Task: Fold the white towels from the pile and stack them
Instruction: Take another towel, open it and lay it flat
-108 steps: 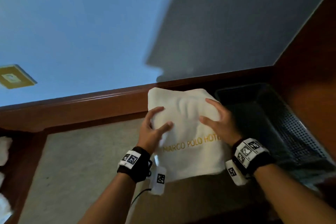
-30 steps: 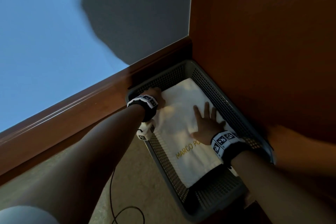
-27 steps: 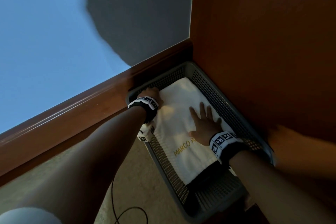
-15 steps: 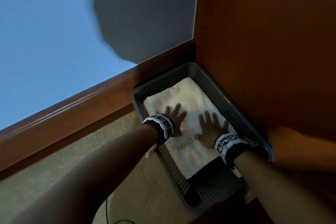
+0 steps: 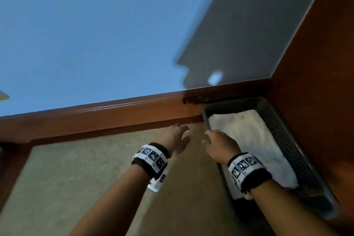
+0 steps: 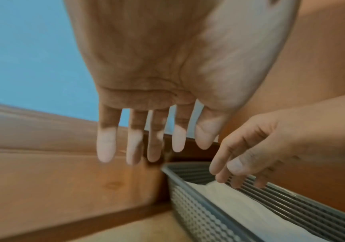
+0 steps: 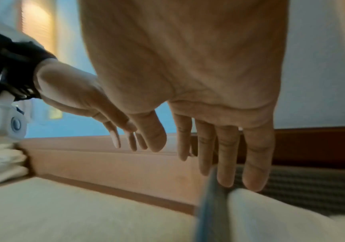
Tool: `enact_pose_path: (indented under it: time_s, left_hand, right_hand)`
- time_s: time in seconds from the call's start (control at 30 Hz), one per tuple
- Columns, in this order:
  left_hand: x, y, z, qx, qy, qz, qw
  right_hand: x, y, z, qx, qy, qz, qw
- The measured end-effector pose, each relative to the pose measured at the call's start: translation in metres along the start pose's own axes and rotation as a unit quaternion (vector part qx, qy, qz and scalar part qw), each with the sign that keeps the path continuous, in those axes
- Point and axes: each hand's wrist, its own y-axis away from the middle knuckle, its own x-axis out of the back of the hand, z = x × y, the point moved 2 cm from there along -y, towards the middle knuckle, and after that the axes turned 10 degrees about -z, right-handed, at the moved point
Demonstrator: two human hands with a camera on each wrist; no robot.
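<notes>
I see that the folded white towel [image 5: 247, 140] now lies flat in the grey basket [image 5: 283, 140], in the corner by the brown wood wall [image 5: 314, 82]. A moment ago both hands were pressing down on it. Now they have let go and lifted off. My left hand [image 5: 177, 137] is out over the bench [image 5: 76, 168], away from the basket, with its fingers straight and spread wide, holding nothing. My right hand [image 5: 220, 144] hangs over the near rim of the basket, fingers loose and a little bent, holding nothing too. So I think this towel is done and put away. In the right wrist view I see more white towels [image 7: 0, 163] far off to the left. I think the hands need to go there next to get another one to fold.
</notes>
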Motion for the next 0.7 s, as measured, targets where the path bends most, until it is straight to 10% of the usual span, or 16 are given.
enact_pose_path:
  time_s: [0.37, 0.7]
  left_hand:
    - [0.020, 0.285, -0.285, 0.265, 0.151, 0.089, 0.948]
    - [0.007, 0.483, -0.547, 0.416, 0.117, 0.164, 0.887]
  right_hand:
    - [-0.109, 0.008, -0.353, 0.304, 0.164, -0.090, 0.934]
    - [-0.277, 0.006, -0.656, 0.414, 0.237, -0.116, 0.871]
